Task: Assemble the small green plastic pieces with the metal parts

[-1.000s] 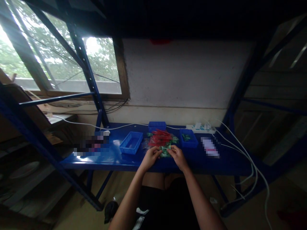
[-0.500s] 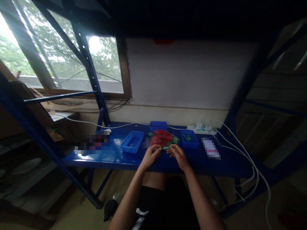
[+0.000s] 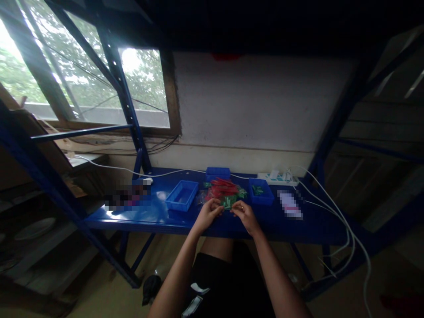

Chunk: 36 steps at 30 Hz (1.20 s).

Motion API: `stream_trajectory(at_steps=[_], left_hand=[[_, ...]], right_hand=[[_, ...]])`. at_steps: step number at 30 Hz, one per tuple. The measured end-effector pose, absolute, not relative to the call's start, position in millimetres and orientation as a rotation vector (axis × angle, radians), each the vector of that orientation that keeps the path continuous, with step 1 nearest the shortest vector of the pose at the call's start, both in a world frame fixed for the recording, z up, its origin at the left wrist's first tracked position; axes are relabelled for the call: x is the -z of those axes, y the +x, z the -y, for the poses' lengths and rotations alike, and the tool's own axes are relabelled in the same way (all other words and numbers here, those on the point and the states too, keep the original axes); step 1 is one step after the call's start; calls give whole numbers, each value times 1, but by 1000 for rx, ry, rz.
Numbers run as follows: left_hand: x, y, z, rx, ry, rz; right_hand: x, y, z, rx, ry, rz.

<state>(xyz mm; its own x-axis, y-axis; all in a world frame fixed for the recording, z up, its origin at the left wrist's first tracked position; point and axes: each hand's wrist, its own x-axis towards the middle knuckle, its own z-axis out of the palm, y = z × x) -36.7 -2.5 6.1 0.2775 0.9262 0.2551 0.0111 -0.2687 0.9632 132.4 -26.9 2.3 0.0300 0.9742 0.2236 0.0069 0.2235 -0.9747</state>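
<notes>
Red packets (image 3: 222, 187) lie in a heap on the blue shelf top, with small green pieces (image 3: 228, 202) in front of them and around their edges. At the front left of the heap is my left hand (image 3: 210, 213), its fingers curled and pinched together. Facing it from the right, my right hand (image 3: 244, 215) also has its thumb and fingertips drawn together beside the green pieces. Whatever lies between the fingertips of either hand is too small to make out.
An open blue tray (image 3: 182, 195) stands left of the heap, and another (image 3: 261, 191) with green pieces stands right. Behind is a third blue tray (image 3: 217, 173). A power strip (image 3: 277, 179) with white cables lies at the back right.
My right hand has come slightly lower and its fingers have drawn in. More green pieces now show between the hands. My left hand has barely moved.
</notes>
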Motion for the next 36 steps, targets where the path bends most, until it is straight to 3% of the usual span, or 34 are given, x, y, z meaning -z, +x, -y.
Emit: stream_trajectory(at_steps=[23,36], left_hand=[[-4,-36,4,-1147,1696,-926],[-3,-37,3,-1149,1715,-919]], right_hand=[[12,144,14,-951,-1008,1044],[20,113,17,-38,-1664,1804]])
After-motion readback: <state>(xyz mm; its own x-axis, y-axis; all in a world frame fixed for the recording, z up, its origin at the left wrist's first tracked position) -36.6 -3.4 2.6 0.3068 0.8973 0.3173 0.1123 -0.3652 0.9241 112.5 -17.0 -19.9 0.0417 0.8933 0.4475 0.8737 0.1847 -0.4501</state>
